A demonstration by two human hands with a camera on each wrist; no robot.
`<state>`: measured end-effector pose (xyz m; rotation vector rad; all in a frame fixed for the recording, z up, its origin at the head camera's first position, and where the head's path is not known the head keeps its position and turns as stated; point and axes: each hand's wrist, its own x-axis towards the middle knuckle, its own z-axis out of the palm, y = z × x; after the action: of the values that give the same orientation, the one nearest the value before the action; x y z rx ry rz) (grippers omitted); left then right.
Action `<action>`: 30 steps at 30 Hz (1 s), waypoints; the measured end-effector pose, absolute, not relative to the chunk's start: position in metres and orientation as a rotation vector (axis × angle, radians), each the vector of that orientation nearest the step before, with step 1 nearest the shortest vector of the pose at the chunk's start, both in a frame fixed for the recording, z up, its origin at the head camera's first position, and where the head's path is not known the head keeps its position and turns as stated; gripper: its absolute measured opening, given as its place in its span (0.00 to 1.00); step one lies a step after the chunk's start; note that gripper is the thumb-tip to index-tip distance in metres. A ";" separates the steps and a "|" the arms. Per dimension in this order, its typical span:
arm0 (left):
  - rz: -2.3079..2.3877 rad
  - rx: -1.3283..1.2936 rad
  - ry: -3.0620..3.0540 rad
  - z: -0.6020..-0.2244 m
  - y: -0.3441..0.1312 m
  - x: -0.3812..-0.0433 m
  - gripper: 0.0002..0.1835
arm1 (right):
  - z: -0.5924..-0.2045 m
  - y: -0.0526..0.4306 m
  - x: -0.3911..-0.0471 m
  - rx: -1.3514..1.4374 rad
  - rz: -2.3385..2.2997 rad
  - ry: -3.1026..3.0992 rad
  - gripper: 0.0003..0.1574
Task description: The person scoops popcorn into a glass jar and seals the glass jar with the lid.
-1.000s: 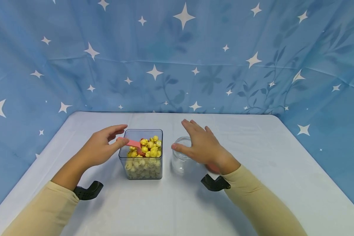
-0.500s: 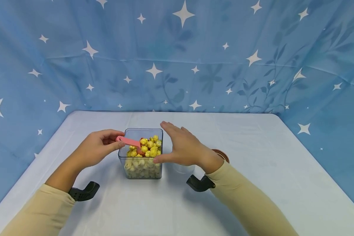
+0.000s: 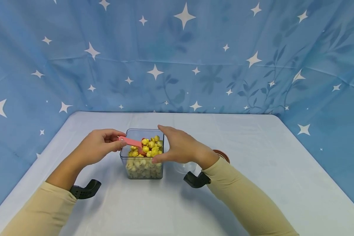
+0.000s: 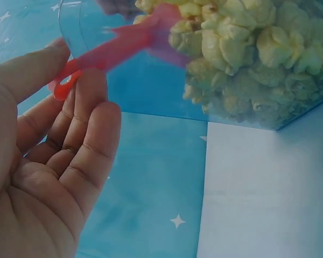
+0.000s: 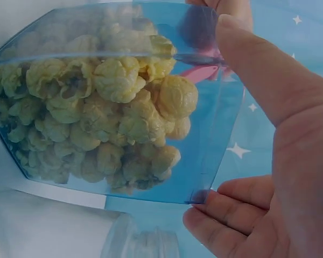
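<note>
A clear square-topped box [image 3: 122, 160] holds yellow popcorn [image 3: 144, 167], heaped toward its right side. The handle of a pink scoop [image 3: 131, 141] sticks out over the left rim, and its bowl lies among the popcorn, partly buried. My left hand [image 3: 97, 148] pinches the handle's end between thumb and forefinger, which the left wrist view shows around its looped tip. My right hand [image 3: 181, 146] spans the box's right side. In the right wrist view its thumb lies at one rim corner and its fingertips touch another.
A glass jar [image 3: 185, 167] stands just right of the box, mostly hidden under my right hand. Behind my right wrist lies a reddish-brown ringed disc [image 3: 223, 156]. The white table [image 3: 271, 170] ends at a blue starry curtain [image 3: 165, 42].
My right hand has moved left from over the jar to the box's right side. My left hand has closed its fingertips on the scoop handle. The box has hardly shifted.
</note>
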<state>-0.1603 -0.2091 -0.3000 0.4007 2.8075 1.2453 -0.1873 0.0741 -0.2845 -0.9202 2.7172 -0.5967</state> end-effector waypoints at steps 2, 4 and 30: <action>1.238 0.380 2.787 -0.299 -0.209 -0.161 0.25 | -0.285 0.074 -0.188 -0.919 -0.599 2.706 0.70; 1.226 0.374 2.780 -0.298 -0.209 -0.162 0.25 | -0.285 0.074 -0.188 -0.918 -0.607 2.697 0.70; 1.363 0.291 2.668 -0.295 -0.214 -0.168 0.23 | -0.284 0.075 -0.189 -0.905 -0.671 2.672 0.70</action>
<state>-0.1677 -0.2145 -0.2952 0.2908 2.6680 1.3628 -0.1889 0.0752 -0.2840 -0.9052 2.6716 -0.6708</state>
